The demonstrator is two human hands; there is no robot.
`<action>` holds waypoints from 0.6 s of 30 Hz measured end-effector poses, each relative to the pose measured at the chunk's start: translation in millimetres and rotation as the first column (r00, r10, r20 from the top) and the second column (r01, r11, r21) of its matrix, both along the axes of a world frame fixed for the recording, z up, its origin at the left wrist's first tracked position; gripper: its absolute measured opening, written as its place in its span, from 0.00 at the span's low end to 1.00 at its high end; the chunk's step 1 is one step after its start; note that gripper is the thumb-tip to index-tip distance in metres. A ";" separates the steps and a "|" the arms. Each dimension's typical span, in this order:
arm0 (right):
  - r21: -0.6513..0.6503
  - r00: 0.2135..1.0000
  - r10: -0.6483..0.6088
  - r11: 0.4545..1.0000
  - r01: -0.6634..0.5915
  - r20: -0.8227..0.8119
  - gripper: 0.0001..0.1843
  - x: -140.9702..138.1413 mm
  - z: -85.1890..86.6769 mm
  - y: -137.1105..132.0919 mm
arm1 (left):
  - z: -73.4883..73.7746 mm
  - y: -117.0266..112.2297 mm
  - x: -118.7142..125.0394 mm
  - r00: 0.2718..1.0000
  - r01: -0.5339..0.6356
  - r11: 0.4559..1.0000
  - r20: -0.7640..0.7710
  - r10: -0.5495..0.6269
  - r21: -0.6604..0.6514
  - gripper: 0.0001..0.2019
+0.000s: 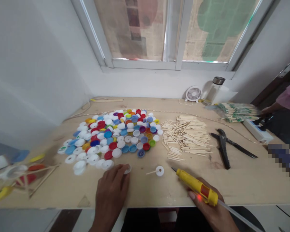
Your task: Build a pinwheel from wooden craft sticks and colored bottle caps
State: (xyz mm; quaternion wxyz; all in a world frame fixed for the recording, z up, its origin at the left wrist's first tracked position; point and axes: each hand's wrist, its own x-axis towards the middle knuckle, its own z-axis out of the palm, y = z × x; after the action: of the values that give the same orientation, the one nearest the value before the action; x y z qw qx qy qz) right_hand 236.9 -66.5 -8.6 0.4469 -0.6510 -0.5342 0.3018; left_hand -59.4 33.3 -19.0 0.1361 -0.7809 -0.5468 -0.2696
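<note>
My left hand [113,187] rests at the near edge of the cap pile, its fingers closed on a white bottle cap [127,169]. In my right hand [211,206] is a yellow hot glue gun [193,184], its dark nozzle pointing up and left and a red light glowing on its body. A glue stick [239,219] trails out of its back end. Between the hands, a white cap with a hole [160,171] lies on the table with a short wooden stick [151,173] touching it on the left.
Many coloured bottle caps [120,144] lie beside a heap of short sticks [188,135]. Cutters [222,148], a power strip [258,131], bagged sticks [239,112], a fan [193,93] and a bottle [214,90] stand right. Stick-and-cap assemblies [21,177] lie left. Another person's sleeve [288,96] shows.
</note>
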 end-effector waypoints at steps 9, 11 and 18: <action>-0.094 0.992 -0.006 0.996 -0.006 -0.124 0.13 3.2 4.6 -5.8 | 13.6 26.3 -1.2 0.991 -0.004 0.991 -0.130 0.021 0.133 0.10; -0.120 0.989 -0.037 0.993 0.020 -0.142 0.15 6.6 9.3 -5.2 | 17.2 22.2 6.0 0.996 0.021 0.989 -0.083 -0.009 0.146 0.09; -0.170 0.961 -0.163 0.977 0.126 -0.222 0.19 17.8 16.3 -4.3 | 39.3 2.6 74.6 0.921 0.373 0.926 0.139 -0.363 -0.056 0.09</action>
State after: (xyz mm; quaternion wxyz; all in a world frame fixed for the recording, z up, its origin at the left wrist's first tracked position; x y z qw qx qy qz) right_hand 254.7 -70.8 7.7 0.4760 -0.6808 -0.4034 0.3836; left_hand 15.2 35.8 20.3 0.0162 -0.8560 -0.4082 -0.3169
